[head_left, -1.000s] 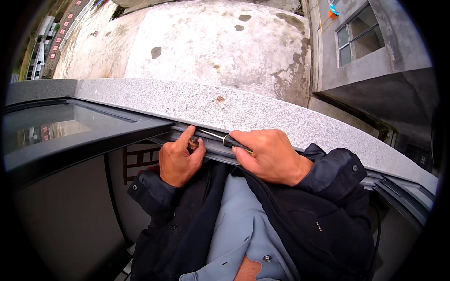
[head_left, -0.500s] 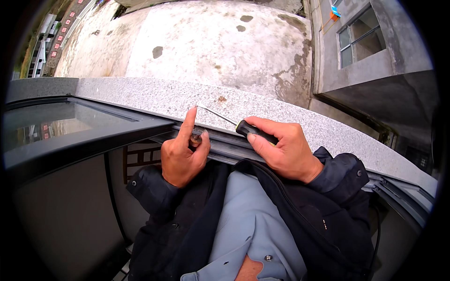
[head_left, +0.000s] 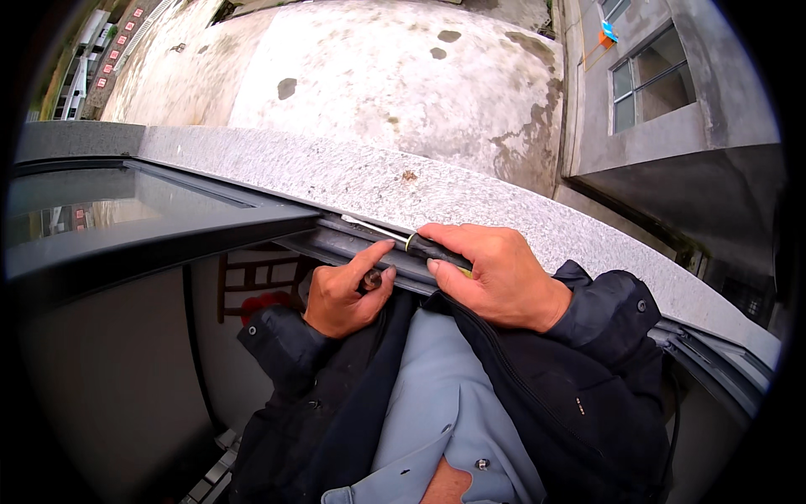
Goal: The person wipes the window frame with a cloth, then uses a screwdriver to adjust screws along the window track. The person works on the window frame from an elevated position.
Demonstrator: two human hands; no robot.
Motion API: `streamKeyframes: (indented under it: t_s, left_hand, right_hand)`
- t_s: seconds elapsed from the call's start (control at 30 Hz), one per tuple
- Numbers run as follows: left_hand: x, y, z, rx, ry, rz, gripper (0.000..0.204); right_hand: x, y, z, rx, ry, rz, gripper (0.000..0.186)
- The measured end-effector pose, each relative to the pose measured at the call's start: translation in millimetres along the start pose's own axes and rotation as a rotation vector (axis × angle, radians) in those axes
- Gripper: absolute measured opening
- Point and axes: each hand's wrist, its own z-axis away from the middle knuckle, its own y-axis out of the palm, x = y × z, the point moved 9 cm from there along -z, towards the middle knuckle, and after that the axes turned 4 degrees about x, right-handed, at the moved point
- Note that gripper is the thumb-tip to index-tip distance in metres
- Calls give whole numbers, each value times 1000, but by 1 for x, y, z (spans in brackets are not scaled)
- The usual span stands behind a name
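Note:
My right hand (head_left: 504,281) grips a screwdriver by its black and yellow-green handle (head_left: 432,250); the metal shaft (head_left: 378,232) points left along the dark metal window track (head_left: 336,247), its tip low in or on the rail. Just left of it, my left hand (head_left: 340,298) is closed around a small brown rounded object (head_left: 370,280), mostly hidden, with the index finger stretched over the track close to the shaft. A glazed window sash (head_left: 210,231) with a dark frame fills the left side, at the track's end.
A speckled stone ledge (head_left: 302,155) runs beyond the track, above a stained concrete yard (head_left: 386,67). A grey building with a window (head_left: 651,76) stands at right. Below the sash are a wooden chair (head_left: 239,281), something red (head_left: 264,307) and my dark jacket sleeves.
Since half a second ago the screwdriver has dropped from over the stone ledge to the track, and my left index finger has come down and rightward toward the shaft.

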Motion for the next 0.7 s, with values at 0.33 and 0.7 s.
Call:
streamKeyframes:
  t_s: [0.33,0.7]
  left_hand:
    - [-2,-2,1,-65,16,68,43]
    - [6,-2,2,-86,21,92,33]
  right_hand:
    - [10,29,-26,81,-23,192,19]
    - [31,45,-50,161,-63,329,19]
